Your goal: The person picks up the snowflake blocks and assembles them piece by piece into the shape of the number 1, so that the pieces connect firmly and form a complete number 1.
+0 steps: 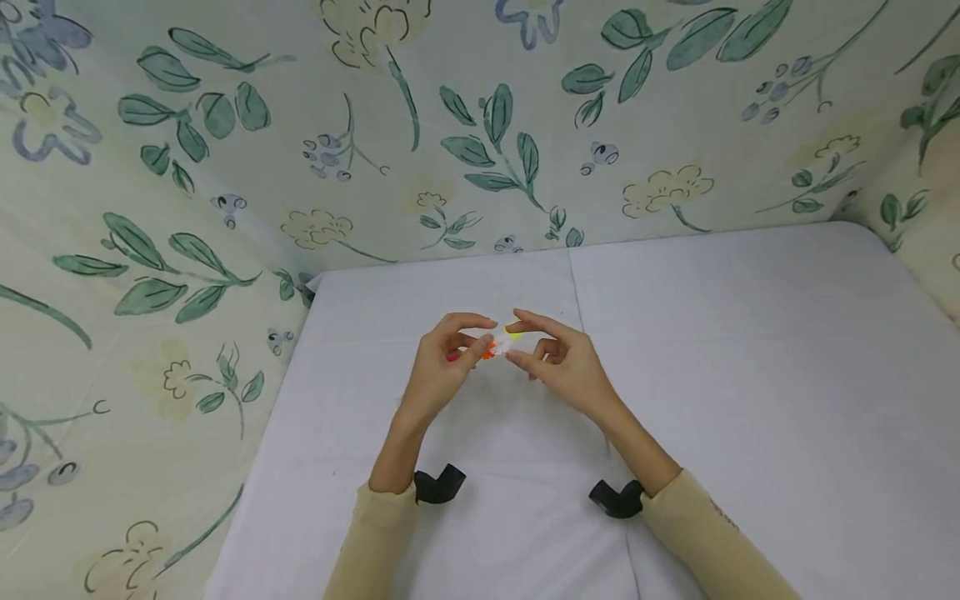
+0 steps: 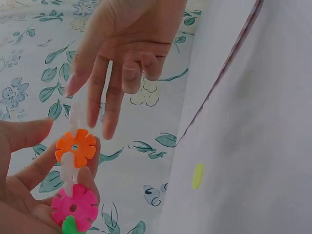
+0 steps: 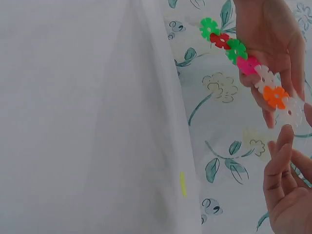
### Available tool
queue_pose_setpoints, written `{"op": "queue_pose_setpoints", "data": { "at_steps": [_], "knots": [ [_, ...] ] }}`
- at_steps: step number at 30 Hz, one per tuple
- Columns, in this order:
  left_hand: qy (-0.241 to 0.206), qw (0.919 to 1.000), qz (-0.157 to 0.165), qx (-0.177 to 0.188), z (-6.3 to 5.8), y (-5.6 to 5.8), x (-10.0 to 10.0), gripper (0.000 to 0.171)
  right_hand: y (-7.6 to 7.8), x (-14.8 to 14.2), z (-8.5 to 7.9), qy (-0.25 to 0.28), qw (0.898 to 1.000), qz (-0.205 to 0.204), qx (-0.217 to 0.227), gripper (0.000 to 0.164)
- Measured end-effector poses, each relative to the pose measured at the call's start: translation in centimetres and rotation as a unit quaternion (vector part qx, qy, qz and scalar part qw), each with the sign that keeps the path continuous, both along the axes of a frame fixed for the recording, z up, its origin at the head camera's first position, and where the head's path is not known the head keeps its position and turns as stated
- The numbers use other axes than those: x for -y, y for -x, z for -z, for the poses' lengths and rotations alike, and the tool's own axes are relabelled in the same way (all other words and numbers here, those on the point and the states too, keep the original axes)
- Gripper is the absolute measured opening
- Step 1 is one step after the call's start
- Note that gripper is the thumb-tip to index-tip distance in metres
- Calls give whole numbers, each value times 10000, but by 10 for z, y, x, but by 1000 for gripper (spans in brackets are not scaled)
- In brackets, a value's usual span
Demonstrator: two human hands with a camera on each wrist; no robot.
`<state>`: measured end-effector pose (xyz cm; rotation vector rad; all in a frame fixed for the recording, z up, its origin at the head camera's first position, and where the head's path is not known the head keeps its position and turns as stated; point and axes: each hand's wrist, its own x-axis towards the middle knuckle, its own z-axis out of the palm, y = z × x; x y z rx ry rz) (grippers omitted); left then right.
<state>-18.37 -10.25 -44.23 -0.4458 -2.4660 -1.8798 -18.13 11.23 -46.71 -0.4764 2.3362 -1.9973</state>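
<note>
My left hand [image 1: 437, 367] holds a chain of flower-shaped plastic discs [image 3: 247, 65], linked edge to edge in green, red, pink, white and orange. The orange disc [image 2: 75, 147] shows between thumb and fingers, and a white disc [image 3: 289, 113] forms the end toward my right hand. That right hand [image 1: 567, 367] faces it, thumb tip right at the white disc, index finger raised apart from the thumb. In the head view, the left hand hides most of the chain. A single yellow disc [image 2: 197, 176] lies on the white cloth, partly behind the right fingers in the head view.
A white cloth [image 1: 750, 375] with seams and creases covers the table. Floral fabric [image 1: 480, 192] hangs behind it and along the left side. Black wrist mounts [image 1: 441, 483] sit at both sleeve cuffs.
</note>
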Motion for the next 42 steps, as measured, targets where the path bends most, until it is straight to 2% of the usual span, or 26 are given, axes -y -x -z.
{"op": "queue_pose_setpoints", "data": {
  "at_steps": [4,9,11,15,20,26,33,35,39,42],
  "knots": [
    [94,9999,35,0,0,2,2,33,12,-9,7,-515,9974,-31,494,42],
    [24,9999,68,71,1,3,3,34,32,-5,20,-1239,9869,57,1027,40],
    [21,9999,43,109,2,2,4,32,41,0,26,-1554,9819,137,1078,40],
    [97,9998,9,177,4,2,4,29,58,8,38,-2152,9715,447,893,40],
    [-115,9995,127,265,4,1,3,31,72,14,47,-2473,9634,736,729,34],
    [-254,9989,222,313,3,1,3,33,74,15,48,-2541,9617,808,633,29],
    [-15,9995,159,260,2,1,3,29,67,13,43,-2629,9596,642,765,30],
    [111,9996,140,222,2,1,3,27,64,11,42,-2542,9622,534,816,28],
    [319,9993,118,154,2,1,4,26,59,1,40,-1825,9753,198,1226,21],
    [408,9990,107,130,1,1,4,26,55,-8,41,-1201,9794,17,1624,23]
  ]
}}
